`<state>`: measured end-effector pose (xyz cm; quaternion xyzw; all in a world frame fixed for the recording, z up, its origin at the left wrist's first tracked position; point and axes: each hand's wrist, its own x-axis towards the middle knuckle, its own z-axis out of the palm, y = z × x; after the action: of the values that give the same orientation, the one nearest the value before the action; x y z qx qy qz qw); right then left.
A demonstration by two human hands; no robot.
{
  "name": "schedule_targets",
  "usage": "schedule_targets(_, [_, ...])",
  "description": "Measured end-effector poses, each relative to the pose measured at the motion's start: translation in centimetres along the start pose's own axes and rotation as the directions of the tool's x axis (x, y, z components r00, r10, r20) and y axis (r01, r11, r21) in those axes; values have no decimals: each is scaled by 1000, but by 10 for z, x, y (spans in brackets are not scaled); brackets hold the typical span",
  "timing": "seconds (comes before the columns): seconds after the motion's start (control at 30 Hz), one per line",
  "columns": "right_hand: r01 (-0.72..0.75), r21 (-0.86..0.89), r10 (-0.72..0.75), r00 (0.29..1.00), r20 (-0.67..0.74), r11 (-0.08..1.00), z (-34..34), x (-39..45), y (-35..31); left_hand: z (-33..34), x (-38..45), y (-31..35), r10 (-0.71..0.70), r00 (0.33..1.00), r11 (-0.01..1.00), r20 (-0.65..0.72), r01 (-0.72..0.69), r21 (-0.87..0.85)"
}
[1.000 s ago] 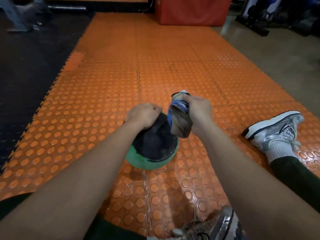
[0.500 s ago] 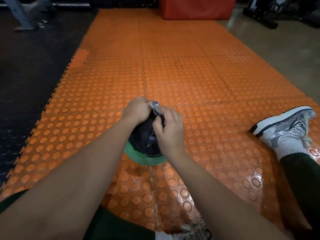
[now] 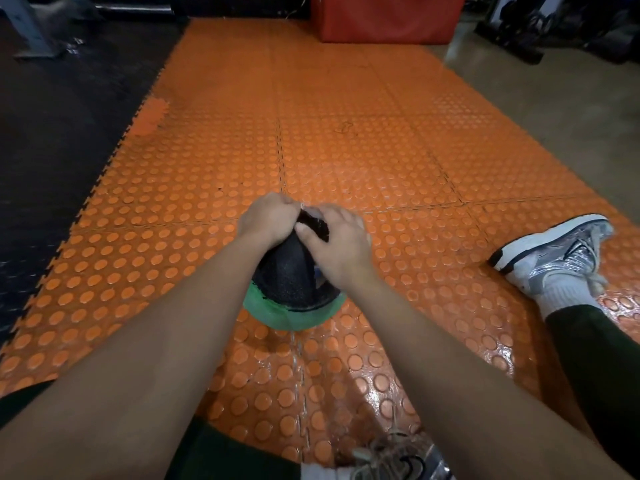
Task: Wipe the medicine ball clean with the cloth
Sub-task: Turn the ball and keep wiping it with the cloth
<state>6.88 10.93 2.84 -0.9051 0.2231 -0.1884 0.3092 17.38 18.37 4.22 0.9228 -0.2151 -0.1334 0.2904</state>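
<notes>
The medicine ball (image 3: 289, 275), black on top with a green underside, sits on the orange studded mat (image 3: 346, 161) between my legs. My left hand (image 3: 266, 220) is curled over the ball's top on its left side and grips it. My right hand (image 3: 337, 247) lies over the ball's upper right side and holds the cloth (image 3: 315, 226) against it. Most of the cloth is hidden under that hand. Only a dark fold by the thumb and a small blue bit below the palm show.
My right shoe (image 3: 554, 251) and dark trouser leg lie on the mat at the right, and my other shoe (image 3: 398, 459) is at the bottom edge. Black flooring (image 3: 52, 140) borders the mat on the left. A red padded block (image 3: 384, 15) stands at the far end.
My right hand brought the cloth down from beside the ball onto its top, then slid to the upper right side. My left hand stayed on the ball's top.
</notes>
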Motion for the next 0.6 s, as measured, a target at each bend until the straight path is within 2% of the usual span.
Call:
schedule_targets(0.07, [20,-32,-22,996,-90,999,13,-10,0,0,0,-1,-16,1000,1000,5,16,-7])
schedule_targets(0.13, [50,42,-37,962,-270,998,18,-21,0,0,1,-1,-25,1000,1000,10,26,-18])
schedule_targets(0.2, [134,66,-103,931,-351,989,22,-33,5,0,1,-1,-33,999,999,7,33,-27])
schedule_targets(0.33, [350,8,-320,865,-386,937,26,-70,11,-2,1,-2,-37,999,998,0,37,-53])
schedule_targets(0.43, [466,-18,-450,843,-294,884,11,-63,21,-2,-2,-4,-9,1000,999,1,9,-43])
schedule_targets(0.47, [436,-20,-425,866,-264,900,4,-53,21,-2,-3,-4,-1,1000,999,0,1,-37])
schedule_targets(0.53, [258,15,-249,944,-219,966,-7,-30,18,-2,-5,-2,3,1000,1000,-9,-3,-22])
schedule_targets(0.6, [108,28,-99,972,-211,994,-6,-15,15,-2,-5,-1,-11,1000,1000,-12,11,-22])
